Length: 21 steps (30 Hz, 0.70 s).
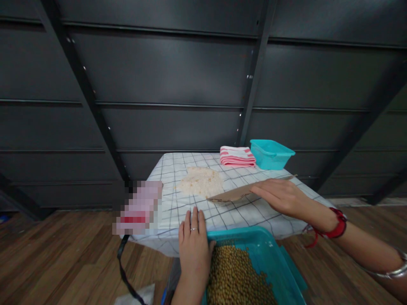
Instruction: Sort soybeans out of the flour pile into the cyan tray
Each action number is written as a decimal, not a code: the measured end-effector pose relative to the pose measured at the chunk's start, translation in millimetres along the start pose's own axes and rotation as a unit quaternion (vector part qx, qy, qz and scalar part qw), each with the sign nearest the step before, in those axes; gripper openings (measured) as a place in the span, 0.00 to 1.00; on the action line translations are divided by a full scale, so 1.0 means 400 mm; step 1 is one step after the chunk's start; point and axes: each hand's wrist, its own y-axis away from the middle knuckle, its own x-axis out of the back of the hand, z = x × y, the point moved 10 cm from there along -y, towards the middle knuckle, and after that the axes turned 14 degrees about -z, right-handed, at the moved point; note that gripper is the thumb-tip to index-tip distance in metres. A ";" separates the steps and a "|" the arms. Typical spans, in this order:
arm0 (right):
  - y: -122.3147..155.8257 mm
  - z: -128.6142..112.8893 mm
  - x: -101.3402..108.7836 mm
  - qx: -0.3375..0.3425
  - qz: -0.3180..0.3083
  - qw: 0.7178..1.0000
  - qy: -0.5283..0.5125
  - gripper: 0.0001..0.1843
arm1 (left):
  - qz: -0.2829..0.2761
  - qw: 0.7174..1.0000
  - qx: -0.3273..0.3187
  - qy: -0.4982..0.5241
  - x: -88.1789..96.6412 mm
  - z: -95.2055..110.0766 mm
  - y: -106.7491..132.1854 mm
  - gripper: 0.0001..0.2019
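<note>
Nearest us, a teal tray (270, 241) of beans (235, 275) meets the checked table (178, 203). Beyond lies a pale grain pile (201, 182). Just right of it, a cardboard strip (232, 195) runs left-right, held by our right hand (282, 195). Our left hand (194, 245) rests flat, empty, at the tray's left rim.

A folded pink-and-white striped towel (237, 156) lies at the far edge of the worktop (173, 169), just beside a small teal tub (270, 154) on its right. A black strap (124, 271) hangs off the near left corner, over a wooden floor (63, 254). Dark metal wall panels (174, 84) stand behind
</note>
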 end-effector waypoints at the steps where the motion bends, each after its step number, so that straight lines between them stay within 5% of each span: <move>1: 0.002 -0.002 0.007 0.002 0.004 1.000 -0.003 0.15 | -0.002 1.000 0.003 0.002 0.001 0.000 -0.001 0.30; 21: -0.021 -0.034 0.021 0.029 -0.006 0.999 0.014 0.11 | 0.026 0.999 -0.008 -0.024 0.014 0.008 0.001 0.30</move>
